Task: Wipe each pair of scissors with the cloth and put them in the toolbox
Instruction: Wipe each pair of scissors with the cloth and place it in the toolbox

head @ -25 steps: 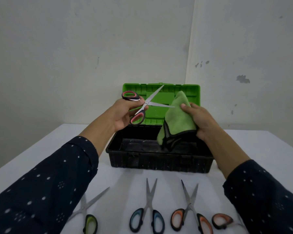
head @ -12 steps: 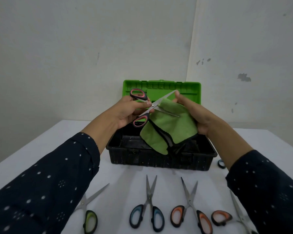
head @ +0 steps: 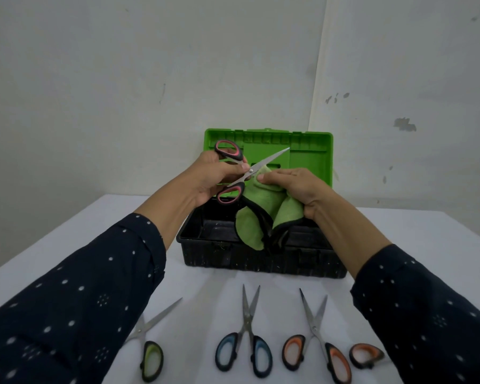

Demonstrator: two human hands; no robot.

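Observation:
My left hand (head: 215,177) grips the red-handled scissors (head: 234,173) by their handles, blades spread apart, above the open toolbox (head: 261,261). My right hand (head: 294,187) holds the green cloth (head: 263,206) bunched round the lower blade, close to the pivot; the upper blade points up to the right, bare. The cloth's black-edged corners hang down into the black box. Its green lid (head: 311,151) stands upright behind my hands. The inside of the box is mostly hidden.
Several scissors lie on the white table (head: 194,295) in front of the box: green-handled (head: 150,350), blue-handled (head: 245,345), orange-handled (head: 319,347), and another orange handle (head: 367,354) partly under my right sleeve. Walls meet in a corner behind the table.
My right hand has slid the cloth along the lower blade toward the pivot and closed round it. The scissors rose a little and stay spread.

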